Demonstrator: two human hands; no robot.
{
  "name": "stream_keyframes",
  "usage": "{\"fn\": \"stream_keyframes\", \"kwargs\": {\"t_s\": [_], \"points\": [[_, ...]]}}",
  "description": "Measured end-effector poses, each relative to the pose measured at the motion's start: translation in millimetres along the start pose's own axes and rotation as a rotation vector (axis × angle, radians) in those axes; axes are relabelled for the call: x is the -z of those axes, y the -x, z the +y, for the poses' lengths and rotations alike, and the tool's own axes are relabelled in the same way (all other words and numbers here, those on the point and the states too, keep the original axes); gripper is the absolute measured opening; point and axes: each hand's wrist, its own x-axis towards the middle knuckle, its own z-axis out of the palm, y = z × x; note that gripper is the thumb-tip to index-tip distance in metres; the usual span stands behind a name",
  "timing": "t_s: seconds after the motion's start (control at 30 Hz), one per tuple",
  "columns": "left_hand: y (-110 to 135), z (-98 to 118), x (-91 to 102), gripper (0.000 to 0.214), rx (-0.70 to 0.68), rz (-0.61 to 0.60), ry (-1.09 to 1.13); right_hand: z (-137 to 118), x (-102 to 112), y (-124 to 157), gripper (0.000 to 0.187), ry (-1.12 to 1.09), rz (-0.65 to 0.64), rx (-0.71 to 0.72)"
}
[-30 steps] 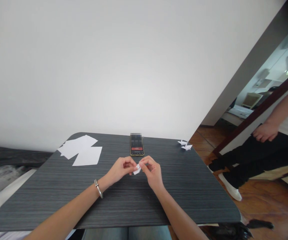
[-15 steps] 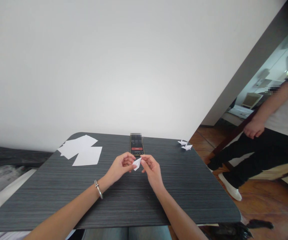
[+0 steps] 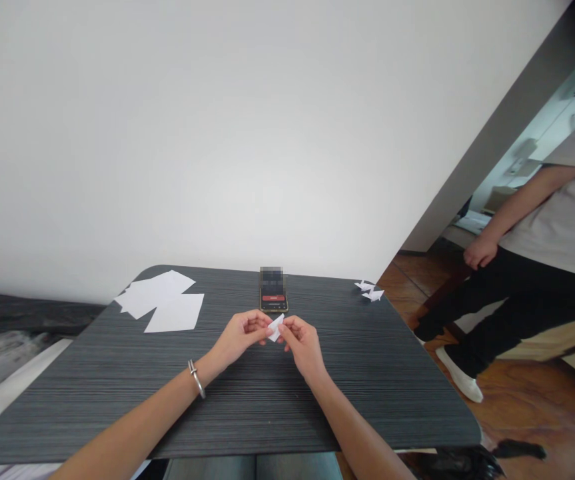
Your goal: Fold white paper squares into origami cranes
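Two hands meet above the dark striped table [image 3: 377, 387], and one small folded paper piece [image 3: 274, 328] sits between them. The left hand [image 3: 240, 337] is curled, its fingertips [image 3: 261, 326] pinching the left edge of the white piece. The right hand [image 3: 303, 343] is likewise curled, its fingertips [image 3: 288, 328] gripping the opposite edge. The piece is held clear of the table surface, tilted, with one pointed corner rising just above the fingertips and the lower end tucked between the two thumbs. How far the folds have been worked cannot be told; the piece is too small.

A metal bracelet [image 3: 196, 378] rings the left wrist.

Directly beyond the fingertips, near but apart from them, a phone [image 3: 273, 298] lies flat, its screen lit with a red band. Well to the left of the left hand's fingers, several flat white sheets [image 3: 167, 301] lie overlapped. Well to the right of the right hand's fingers, at the far table corner, two small folded paper figures [image 3: 370, 291] stand just beside each other.

Off the table to the right, another person [image 3: 547, 280] in dark trousers and a light shirt stands on the wooden floor, one hand [image 3: 480, 253] hanging loosely closed.
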Motion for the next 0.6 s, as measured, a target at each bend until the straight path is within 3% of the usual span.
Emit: {"fn": "stream_keyframes", "kwargs": {"t_s": [0.4, 0.6], "points": [[1.7, 5.3, 2.3, 0.021, -0.018, 0.102, -0.008, -0.1, -3.2, 2.0, 0.014, -0.030, -0.071, -0.062], [1.8, 4.1, 0.7, 0.021, 0.014, 0.074, 0.014, 0.7, -2.3, 1.7, 0.017, -0.068, -0.018, -0.059]]}}
